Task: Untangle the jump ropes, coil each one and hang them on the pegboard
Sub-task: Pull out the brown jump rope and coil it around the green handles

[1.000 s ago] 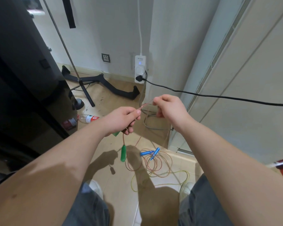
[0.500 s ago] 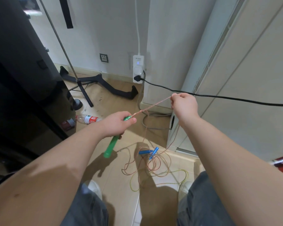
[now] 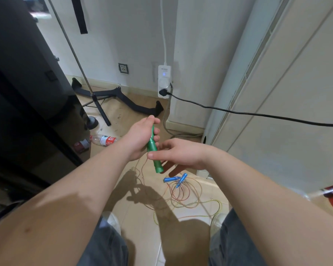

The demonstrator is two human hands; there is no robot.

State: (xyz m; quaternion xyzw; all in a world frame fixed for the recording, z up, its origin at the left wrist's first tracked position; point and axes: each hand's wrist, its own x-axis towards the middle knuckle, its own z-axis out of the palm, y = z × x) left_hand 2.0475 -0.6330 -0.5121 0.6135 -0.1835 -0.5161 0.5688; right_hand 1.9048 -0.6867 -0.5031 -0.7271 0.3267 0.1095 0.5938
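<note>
One head-worn wide view, steeply down at the floor (image 3: pixel 131 112), seemingly from standing height

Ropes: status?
Left hand grips green handle; right hand open beside it. Ropes tangled on floor, blue handles among them. Black cable off right, apart from hands.

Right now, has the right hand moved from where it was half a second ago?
Yes. The right hand has dropped down and leftward, away from the black power cord and toward the blue handles, ending beside the green handle.
</note>
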